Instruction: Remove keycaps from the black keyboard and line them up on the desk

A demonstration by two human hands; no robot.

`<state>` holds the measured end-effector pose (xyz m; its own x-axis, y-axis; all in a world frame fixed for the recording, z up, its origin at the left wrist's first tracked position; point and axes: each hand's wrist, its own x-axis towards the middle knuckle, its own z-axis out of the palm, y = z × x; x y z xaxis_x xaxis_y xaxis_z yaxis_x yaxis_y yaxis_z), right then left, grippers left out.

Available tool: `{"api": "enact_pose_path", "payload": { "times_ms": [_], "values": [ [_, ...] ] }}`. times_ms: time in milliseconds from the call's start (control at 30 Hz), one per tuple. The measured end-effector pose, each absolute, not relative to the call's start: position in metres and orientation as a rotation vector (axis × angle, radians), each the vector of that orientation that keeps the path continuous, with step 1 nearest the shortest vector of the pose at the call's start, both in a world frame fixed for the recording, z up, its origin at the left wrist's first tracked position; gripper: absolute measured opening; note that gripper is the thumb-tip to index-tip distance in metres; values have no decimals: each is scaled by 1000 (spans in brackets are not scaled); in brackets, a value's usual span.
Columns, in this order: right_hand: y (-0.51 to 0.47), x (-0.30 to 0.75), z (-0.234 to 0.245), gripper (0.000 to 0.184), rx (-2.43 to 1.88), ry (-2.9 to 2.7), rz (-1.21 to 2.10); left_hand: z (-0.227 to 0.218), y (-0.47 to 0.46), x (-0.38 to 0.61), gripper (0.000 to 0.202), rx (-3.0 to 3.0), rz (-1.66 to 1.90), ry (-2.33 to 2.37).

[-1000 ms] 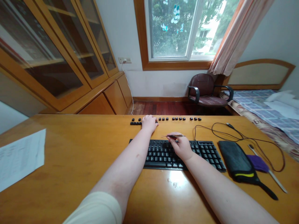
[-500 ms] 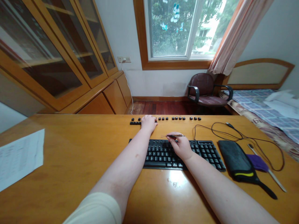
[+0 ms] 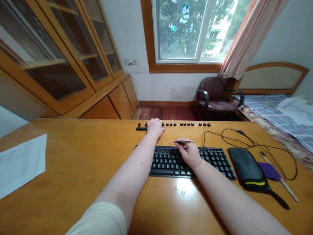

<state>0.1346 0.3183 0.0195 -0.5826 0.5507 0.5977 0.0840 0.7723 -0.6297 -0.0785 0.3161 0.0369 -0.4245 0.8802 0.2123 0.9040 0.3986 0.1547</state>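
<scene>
- The desk (image 3: 73, 156) is the largest thing — a wide, glossy, honey-coloured wooden top that carries everything else.
- A white sheet of paper (image 3: 19, 163) lies at the desk's far left edge, well apart from the hands.
- The black keyboard (image 3: 171, 161) sits in the middle of the desk, in front of the person; some of its top rows look bare of caps.
- A black pouch (image 3: 246, 169) with a yellow stripe lies just to the right of the keyboard, with a purple cloth (image 3: 269, 171) and a thin white-handled tool beside it.
- A black cable (image 3: 244, 140) loops across the desk behind the pouch.
- The left hand (image 3: 155, 128) reaches past the keyboard to the far edge of the desk, palm down and fingers curled, resting on the row of loose keycaps; whether it grips one cannot be told.
- The right hand (image 3: 189, 153) rests on the keyboard's upper middle, fingers pinched closed around a slim keycap tool (image 3: 182, 142) that points left over the top rows.
- The keycaps (image 3: 186, 124) — small black pieces — stand in a line along the far edge of the desk, on both sides of the left hand.
</scene>
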Motion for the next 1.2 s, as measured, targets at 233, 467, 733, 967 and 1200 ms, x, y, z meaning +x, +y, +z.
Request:
{"api": "enact_pose_path", "payload": {
  "times_ms": [233, 467, 733, 967, 1200],
  "values": [
    [319, 134, 19, 24, -666, -2002, 871, 86, 279, -57, 32, -1715, -440, -2599],
    [321, 131, 19, 34, -785, -1884, 991, 47, 216, -11, 28, -2168, -535, -2449],
    [315, 107, 13, 37, -753, -1921, 1055, 36, 213, -19, 29, -2073, -521, -2502],
    [316, 104, 26, 33, -712, -1923, 1182, 34, 203, -27, 24, -2103, -677, -2444],
    [323, 132, 39, 19, -648, -2304, 933, 29, 214, -18, 31, -2182, -699, -2492]
  ]
}}
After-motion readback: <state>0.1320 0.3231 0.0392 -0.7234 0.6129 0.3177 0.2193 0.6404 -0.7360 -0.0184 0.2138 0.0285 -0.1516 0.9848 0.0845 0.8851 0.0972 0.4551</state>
